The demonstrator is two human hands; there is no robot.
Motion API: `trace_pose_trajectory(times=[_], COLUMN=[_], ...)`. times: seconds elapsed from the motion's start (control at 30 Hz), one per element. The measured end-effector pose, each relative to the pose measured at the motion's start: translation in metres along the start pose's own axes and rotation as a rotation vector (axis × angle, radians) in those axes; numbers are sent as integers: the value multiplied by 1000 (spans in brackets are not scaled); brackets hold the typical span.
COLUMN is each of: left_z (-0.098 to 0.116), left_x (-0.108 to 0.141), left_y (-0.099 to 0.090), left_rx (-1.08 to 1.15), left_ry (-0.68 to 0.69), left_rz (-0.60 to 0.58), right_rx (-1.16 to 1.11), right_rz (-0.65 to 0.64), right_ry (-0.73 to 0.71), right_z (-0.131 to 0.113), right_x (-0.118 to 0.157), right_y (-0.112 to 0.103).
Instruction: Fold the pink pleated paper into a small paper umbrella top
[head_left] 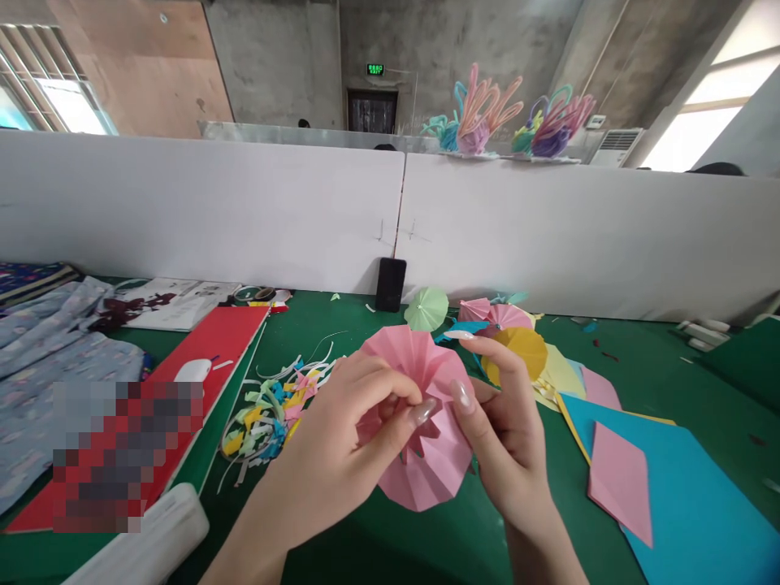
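A pink pleated paper rosette (420, 479) is held up between my two hands, its folds fanned into a full circle with a small jagged opening near the middle. My left hand (366, 414) pinches the folds by that opening with thumb and index finger. At the right rim, my right hand (505, 414) grips the paper with its thumb in front and some fingers behind, the index finger raised. Just behind lie finished paper rosettes: a green one (426, 309), a yellow one (517, 356) and pink ones (510, 317).
Colourful paper scraps (268, 422) lie in a heap at left, beside a red board (213, 349). Blue paper sheets (688, 479) with a folded pink piece (620, 483) are at right. A black phone (391, 284) leans on the white partition (244, 211); yarn bundles (481, 122) sit on top.
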State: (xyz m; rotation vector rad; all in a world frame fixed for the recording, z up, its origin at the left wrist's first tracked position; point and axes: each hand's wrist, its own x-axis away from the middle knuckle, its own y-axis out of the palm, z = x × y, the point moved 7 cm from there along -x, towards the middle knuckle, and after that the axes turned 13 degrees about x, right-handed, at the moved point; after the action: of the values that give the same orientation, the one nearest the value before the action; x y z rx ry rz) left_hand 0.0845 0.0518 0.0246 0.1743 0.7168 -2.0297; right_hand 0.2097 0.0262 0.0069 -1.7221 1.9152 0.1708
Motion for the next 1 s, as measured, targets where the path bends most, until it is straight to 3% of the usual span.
trace_pose_trajectory(times=[0.53, 1.0], left_z=[-8, -6], left_x=[-1, 0], left_y=[5, 4], left_rx=[205, 38], left_ry=[-119, -62], left_rz=[-71, -84], right_rx=[-73, 35], right_rz=[-181, -193], right_ry=[15, -54], right_z=[2, 7], right_x=[3, 0], right_y=[4, 2])
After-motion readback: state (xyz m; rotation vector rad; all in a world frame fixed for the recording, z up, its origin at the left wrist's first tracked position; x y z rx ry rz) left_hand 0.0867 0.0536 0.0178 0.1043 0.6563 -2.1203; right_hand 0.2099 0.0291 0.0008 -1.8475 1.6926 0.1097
